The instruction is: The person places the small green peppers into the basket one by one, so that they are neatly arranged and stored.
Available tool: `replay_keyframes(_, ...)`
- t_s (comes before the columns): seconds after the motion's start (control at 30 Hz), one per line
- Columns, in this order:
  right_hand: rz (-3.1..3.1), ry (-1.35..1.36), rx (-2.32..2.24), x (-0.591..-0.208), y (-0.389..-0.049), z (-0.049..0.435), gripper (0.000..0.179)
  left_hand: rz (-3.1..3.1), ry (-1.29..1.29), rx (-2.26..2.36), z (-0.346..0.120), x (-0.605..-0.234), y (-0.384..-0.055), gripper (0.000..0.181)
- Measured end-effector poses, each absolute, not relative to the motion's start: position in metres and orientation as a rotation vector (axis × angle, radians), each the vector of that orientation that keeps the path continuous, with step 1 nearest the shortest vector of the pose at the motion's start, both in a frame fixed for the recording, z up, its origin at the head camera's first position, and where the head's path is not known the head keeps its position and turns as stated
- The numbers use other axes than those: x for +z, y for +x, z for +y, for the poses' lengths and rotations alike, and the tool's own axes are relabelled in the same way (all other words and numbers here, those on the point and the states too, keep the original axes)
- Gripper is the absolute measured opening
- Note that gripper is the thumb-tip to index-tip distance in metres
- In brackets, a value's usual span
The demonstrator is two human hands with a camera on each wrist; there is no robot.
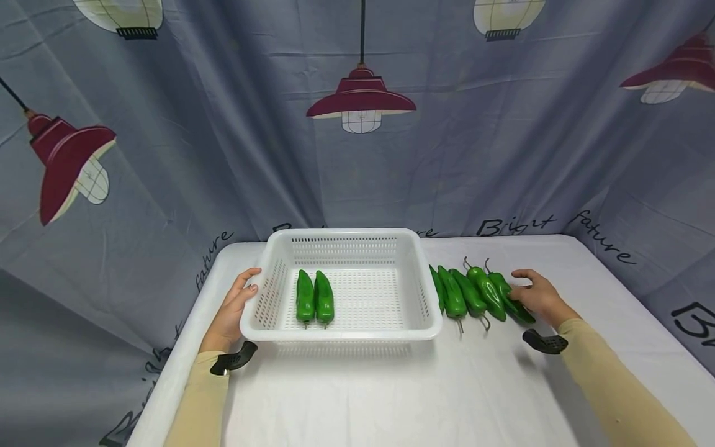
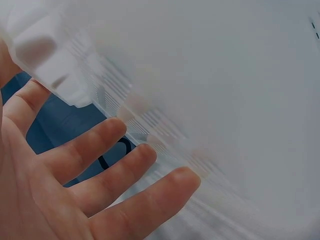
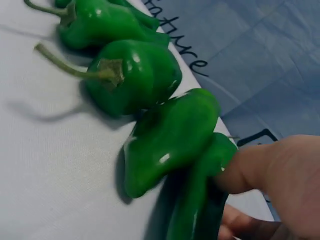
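A white plastic basket (image 1: 346, 336) stands on the table with two green peppers (image 1: 324, 298) lying side by side inside. At its left wall is my left hand (image 1: 230, 313), thumb and index finger at the rim. In the left wrist view the other fingers (image 2: 132, 210) extend nearly straight along the basket's outside wall. To the right of the basket lies a row of several green peppers. My right hand (image 1: 540, 300) is at the right end of that row, pinching the last green pepper (image 3: 197, 195) between thumb and fingers. Part of its fingers is hidden behind that pepper.
A white cloth (image 1: 391, 397) covers the table. Behind it hangs a grey-blue curtain (image 1: 251, 155) printed with lamps and lettering. The nearest loose pepper (image 1: 435, 285) is partly hidden by the basket's right rim. Black straps (image 1: 544, 342) sit at both wrists.
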State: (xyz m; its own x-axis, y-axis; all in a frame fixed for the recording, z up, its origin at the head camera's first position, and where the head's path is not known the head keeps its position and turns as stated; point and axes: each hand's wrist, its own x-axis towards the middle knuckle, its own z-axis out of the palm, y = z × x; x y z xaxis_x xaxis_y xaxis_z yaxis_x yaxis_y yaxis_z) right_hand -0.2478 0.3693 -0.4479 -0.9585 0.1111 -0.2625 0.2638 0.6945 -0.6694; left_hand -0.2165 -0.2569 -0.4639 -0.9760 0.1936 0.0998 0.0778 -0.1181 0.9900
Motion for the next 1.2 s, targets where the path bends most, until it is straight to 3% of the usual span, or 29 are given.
replay_keyframes(0.53, 2.718, 0.354, -1.048, -0.449, -0.247, 0.362, 0.081, 2.001, 0.333, 2.292, -0.257, -0.465, -0.217, 0.029)
replay_keyframes(0.93, 2.759, 0.277, -1.095, -0.452, -0.241, 0.369, 0.049, 1.996, 0.312, 2.296, -0.257, -0.465, -0.218, 0.029)
replay_keyframes(1.2, 2.618, 0.192, -1.201, -0.450, -0.243, 0.376, 0.055, 2.029, 0.283, 2.278, -0.256, -0.463, -0.216, 0.028)
